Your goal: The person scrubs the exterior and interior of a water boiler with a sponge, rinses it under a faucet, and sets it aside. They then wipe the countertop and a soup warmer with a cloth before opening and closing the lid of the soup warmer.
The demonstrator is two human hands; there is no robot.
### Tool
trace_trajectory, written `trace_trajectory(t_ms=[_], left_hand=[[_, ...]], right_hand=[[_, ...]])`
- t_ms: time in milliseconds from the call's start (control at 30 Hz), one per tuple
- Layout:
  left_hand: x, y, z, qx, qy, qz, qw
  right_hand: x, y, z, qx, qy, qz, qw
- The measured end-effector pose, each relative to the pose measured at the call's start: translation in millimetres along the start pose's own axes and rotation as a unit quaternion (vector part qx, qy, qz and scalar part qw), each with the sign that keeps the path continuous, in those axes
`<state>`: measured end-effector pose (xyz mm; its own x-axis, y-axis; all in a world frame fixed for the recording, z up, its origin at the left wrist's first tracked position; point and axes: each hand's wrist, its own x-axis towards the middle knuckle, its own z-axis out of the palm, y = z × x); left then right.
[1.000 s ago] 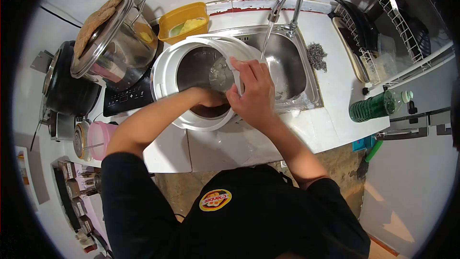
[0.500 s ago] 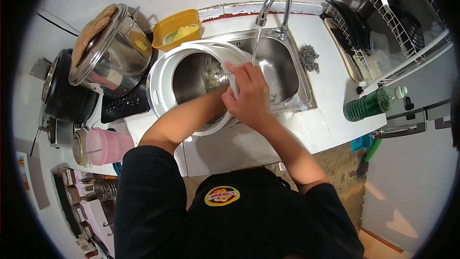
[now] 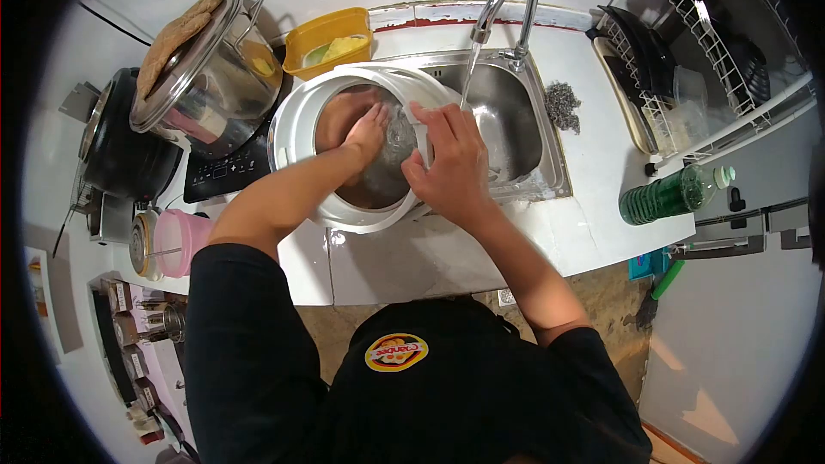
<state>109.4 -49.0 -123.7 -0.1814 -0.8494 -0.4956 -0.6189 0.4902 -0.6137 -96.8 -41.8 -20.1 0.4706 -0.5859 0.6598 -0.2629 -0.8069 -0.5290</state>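
A white round appliance body [image 3: 292,142] with a metal inner bowl is tilted over the left part of the steel sink [image 3: 507,116]. My left hand [image 3: 368,135] is inside the bowl with its fingers stretched out against the metal; some water shows there. My right hand [image 3: 452,159] grips the right rim of the white body, thumb on the near side and fingers curled over it. From the curved faucet [image 3: 520,13] a stream of water falls just beyond my right hand.
Left stand a large steel pot [image 3: 210,86], an induction cooker [image 3: 225,170] and a pink container [image 3: 179,242]. A yellow tub [image 3: 296,47] is behind the white body. Right are a steel scrubber [image 3: 562,106], a green bottle [image 3: 666,198] and a dish rack [image 3: 687,0].
My left hand has moved left within the bowl, away from the right rim, and its fingers now show spread. The white body is tilted slightly differently. My right hand keeps its hold.
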Motion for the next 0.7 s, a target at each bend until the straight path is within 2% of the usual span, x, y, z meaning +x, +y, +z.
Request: trace_trajectory(t_ms=[33,133,233,333,367,433,467,533,600,667,700], left_hand=[[6.4,-0.1,9.0,0.128,0.086,0.009,0.988],[17.7,22.8,10.7,-0.016,-0.02,-0.06,0.998],[19.0,14.1,4.5,-0.089,-0.131,0.034,0.987],[7.1,12.6,-2.0,0.09,-0.042,-0.03,0.995],[7.1,20.1,2.4,-0.026,0.017,-0.054,0.998],[11.1,44.1,20.7,-0.252,0.131,-0.099,0.954],[20.2,57.0,23.8,-0.354,0.171,-0.116,0.912],[34.3,62.5,-4.3,-0.547,0.228,-0.147,0.792],[47.2,47.4,-33.0,-0.724,0.254,-0.154,0.623],[53.8,24.2,-59.6,-0.865,0.25,-0.124,0.417],[49.8,17.3,-70.7,-0.9,0.244,-0.106,0.345]], right_hand=[[-0.7,0.0,-1.0,-0.006,-0.006,-0.002,1.0],[0.0,-1.4,-1.5,0.014,0.005,0.012,1.0],[-0.5,-0.7,-1.2,0.009,0.004,0.009,1.0],[0.0,-0.9,-1.4,0.01,0.0,0.01,1.0],[-0.3,-0.6,-1.7,0.008,0.0,0.01,1.0],[-0.2,-0.9,-0.6,0.006,0.003,0.01,1.0],[-1.3,-1.0,-0.1,0.008,0.002,0.012,1.0],[-1.0,0.2,1.6,0.012,0.003,0.012,1.0],[-0.7,4.1,1.8,0.007,0.019,-0.006,1.0],[-1.4,7.3,-1.9,0.006,0.017,-0.007,1.0],[-1.0,8.2,-4.9,0.007,0.011,0.0,1.0]])
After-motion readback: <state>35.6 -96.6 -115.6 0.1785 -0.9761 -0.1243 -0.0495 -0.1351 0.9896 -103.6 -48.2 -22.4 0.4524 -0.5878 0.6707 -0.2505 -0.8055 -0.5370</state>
